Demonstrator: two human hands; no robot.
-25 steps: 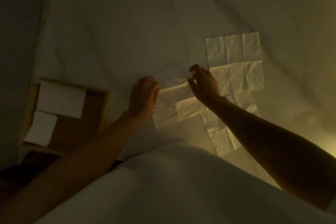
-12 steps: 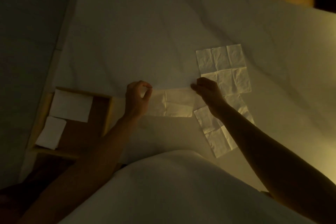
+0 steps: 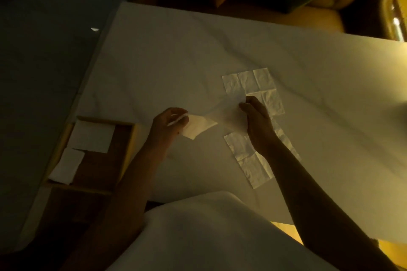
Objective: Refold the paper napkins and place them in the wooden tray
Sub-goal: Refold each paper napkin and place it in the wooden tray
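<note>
Left hand (image 3: 169, 126) pinches one end of a white, partly folded paper napkin (image 3: 201, 126) between thumb and fingers, lifting it just above the white-clothed worktop (image 3: 176, 61). Right hand (image 3: 256, 120) grips the napkin's other end, fingers closed on a raised corner near the top. The sheet sags and twists between the two hands, its left part doubled into a bright, crisp-edged flap, its right part dimmer and looser. Beneath the right hand lie two unfolded white napkins (image 3: 253, 86), flat, creased into a grid of squares and overlapping. At the worktop's left edge sits a shallow rectangular wooden tray (image 3: 127, 152), holding two folded white napkins (image 3: 92, 136), the larger overlapping the smaller.
</note>
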